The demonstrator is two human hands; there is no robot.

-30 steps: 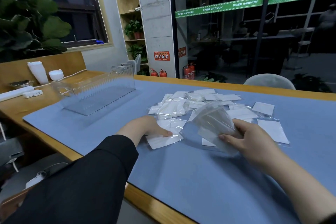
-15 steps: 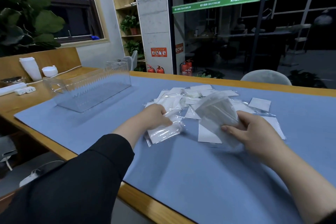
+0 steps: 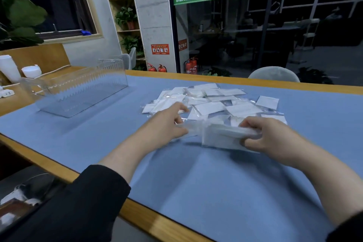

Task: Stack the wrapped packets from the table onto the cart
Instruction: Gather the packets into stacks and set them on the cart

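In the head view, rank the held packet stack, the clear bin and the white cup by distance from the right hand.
1. Held packet stack, gripped by the right hand.
2. Clear bin, far left on the mat.
3. White cup, beyond the bin at the left edge.

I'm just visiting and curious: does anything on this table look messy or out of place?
Yes. The loose packets lie scattered and overlapping at odd angles on the blue mat. The clear bin looks empty. Only the bundle between the left hand and right hand is gathered.
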